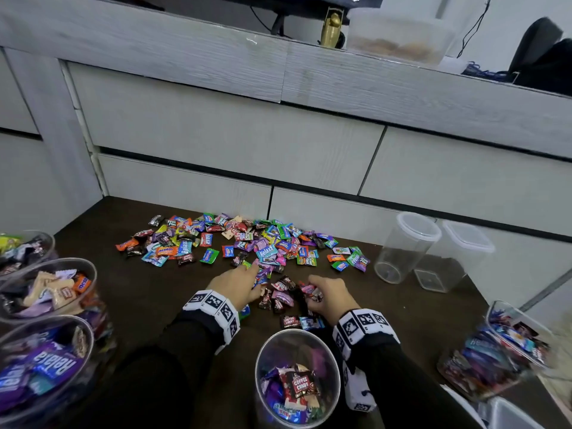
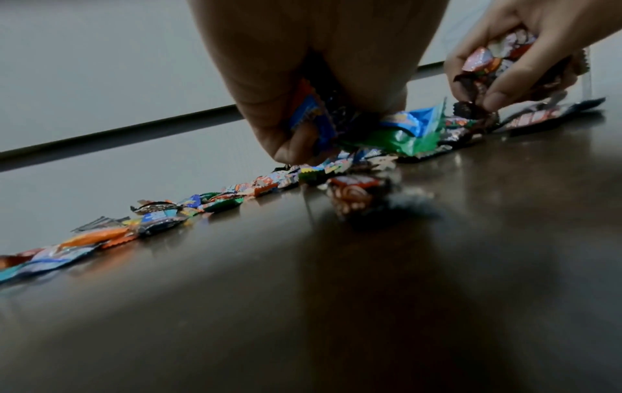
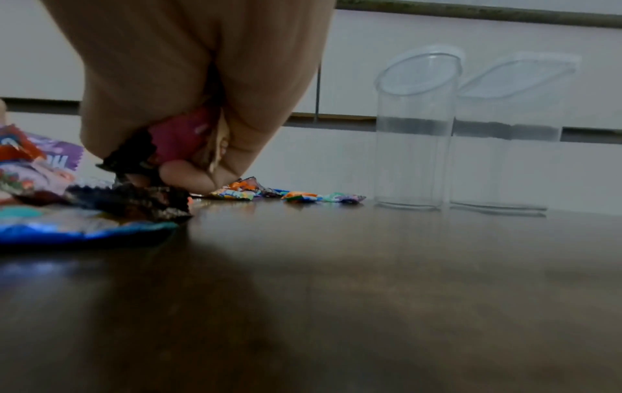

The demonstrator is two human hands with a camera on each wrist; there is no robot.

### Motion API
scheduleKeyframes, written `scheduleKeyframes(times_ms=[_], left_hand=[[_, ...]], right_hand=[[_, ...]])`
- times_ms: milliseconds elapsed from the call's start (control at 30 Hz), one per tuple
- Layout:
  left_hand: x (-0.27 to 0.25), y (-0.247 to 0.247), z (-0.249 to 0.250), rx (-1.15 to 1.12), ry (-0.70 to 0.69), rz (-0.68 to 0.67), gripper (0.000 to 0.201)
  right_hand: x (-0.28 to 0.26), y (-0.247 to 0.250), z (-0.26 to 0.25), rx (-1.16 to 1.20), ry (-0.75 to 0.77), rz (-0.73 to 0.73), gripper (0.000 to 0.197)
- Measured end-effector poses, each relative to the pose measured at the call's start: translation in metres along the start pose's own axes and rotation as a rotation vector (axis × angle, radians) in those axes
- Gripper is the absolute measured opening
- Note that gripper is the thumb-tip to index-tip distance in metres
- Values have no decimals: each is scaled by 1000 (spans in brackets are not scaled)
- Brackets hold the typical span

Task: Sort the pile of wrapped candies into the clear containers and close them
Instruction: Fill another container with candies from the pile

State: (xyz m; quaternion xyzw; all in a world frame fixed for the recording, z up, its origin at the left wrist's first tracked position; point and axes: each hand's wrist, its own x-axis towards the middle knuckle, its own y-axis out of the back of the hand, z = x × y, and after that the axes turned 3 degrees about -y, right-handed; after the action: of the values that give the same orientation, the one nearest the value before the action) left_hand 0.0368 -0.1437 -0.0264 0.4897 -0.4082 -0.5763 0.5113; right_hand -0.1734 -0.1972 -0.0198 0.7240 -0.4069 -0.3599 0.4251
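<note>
A pile of wrapped candies (image 1: 247, 243) lies spread over the dark table (image 1: 148, 289). My left hand (image 1: 238, 281) reaches into the pile's near edge, its fingers curled round several candies (image 2: 313, 117). My right hand (image 1: 328, 295) grips a bunch of dark and pink candies (image 3: 175, 143) just right of it and also shows from the left wrist camera (image 2: 525, 53). An open clear container (image 1: 297, 379) partly filled with candies stands right in front of me, between my forearms.
Three filled clear containers (image 1: 46, 292) stand at the left edge, another filled one (image 1: 507, 351) at the right. Two empty lidded containers (image 1: 405, 246) (image 3: 417, 130) stand at the back right. White drawer fronts (image 1: 232, 134) rise behind the table.
</note>
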Motion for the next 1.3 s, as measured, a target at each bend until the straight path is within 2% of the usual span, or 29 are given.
scheduleKeyframes(times_ms=[133,300,467,567,733,867,933,1067,1200,1300], left_hand=[[-12,5,-4,-174,80,81,39],[-30,15,1,-415,113,211,37],[-56,39,11,-602,6,406,37],[-73,62,25,-675,-86,539,34],[-104,93,62,-813,-271,705,15],[-132,88,89,-905,-435,705,10],[-141,75,95,-905,-475,694,2],[-153,50,95,-787,-483,663,6],[-155,43,90,-666,-506,686,35],[-153,45,89,-584,-532,602,33]], right_hand=[[-13,6,2,89,16,80,15],[-34,25,-3,163,43,162,11],[-64,46,-14,238,128,291,10],[-81,55,-22,259,165,362,19],[-101,65,-37,266,220,365,20],[-117,71,-46,326,261,346,12],[-123,72,-48,345,268,348,13],[-132,72,-48,321,258,345,14],[-138,71,-46,298,243,336,21],[-140,69,-44,280,242,338,21]])
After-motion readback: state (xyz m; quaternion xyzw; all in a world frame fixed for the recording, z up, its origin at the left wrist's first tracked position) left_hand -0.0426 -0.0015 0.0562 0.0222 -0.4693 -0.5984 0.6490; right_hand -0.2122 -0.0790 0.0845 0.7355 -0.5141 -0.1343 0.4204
